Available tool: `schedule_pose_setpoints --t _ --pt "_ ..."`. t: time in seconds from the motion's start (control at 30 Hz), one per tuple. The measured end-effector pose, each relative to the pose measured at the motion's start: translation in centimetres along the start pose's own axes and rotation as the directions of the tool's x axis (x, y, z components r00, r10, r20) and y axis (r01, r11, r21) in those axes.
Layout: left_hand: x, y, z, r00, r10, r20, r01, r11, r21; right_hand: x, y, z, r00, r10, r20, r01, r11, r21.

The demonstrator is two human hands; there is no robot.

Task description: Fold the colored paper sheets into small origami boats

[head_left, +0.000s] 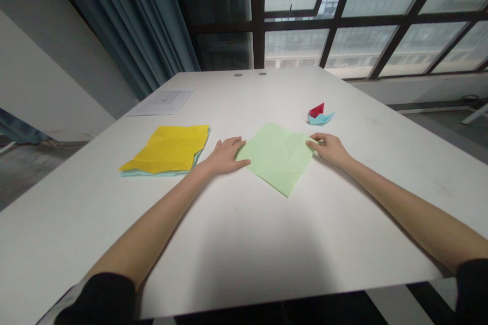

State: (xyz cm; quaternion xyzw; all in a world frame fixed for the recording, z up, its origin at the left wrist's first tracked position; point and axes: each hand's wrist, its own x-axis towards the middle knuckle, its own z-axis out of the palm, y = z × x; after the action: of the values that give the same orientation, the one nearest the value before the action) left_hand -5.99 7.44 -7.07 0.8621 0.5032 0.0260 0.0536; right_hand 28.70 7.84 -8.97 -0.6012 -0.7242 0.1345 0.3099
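A light green square of paper [277,156] lies flat on the white table [244,244], turned like a diamond. My left hand [225,155] rests flat on the table with its fingers stretched out, the thumb pressing the paper's left corner. My right hand [330,147] pinches the paper's right corner between thumb and fingers.
A stack of coloured sheets, yellow on top [170,149], lies left of my left hand. Two small folded paper boats, red [316,109] and light blue [320,119], sit beyond my right hand. A printed white sheet [163,102] lies at the far left. Windows and a curtain stand behind the table.
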Motion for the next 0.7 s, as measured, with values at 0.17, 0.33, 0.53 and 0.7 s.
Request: schedule_pose_setpoints --t 0.17,0.33,0.53,0.7 --pt "0.0 -0.5 -0.2 0.999 -0.024 0.023 0.024 1.0 0.003 0.2 0.8 0.3 0.987 -0.156 0.037 0.16 0.962 -0.22" --pt "0.0 -1.1 0.2 1.0 -0.026 0.015 0.027 0.999 -0.029 0.3 2.1 0.7 0.981 -0.185 0.066 0.196 0.948 -0.25" --pt "0.0 -1.2 0.5 1.0 -0.016 -0.006 0.015 0.998 -0.054 -0.1 1.9 0.9 0.965 -0.236 0.114 0.257 0.938 -0.233" --pt "0.0 -1.2 0.8 0.999 -0.044 -0.025 0.043 0.997 -0.058 -0.3 1.6 0.8 0.959 -0.243 0.145 0.272 0.932 -0.241"
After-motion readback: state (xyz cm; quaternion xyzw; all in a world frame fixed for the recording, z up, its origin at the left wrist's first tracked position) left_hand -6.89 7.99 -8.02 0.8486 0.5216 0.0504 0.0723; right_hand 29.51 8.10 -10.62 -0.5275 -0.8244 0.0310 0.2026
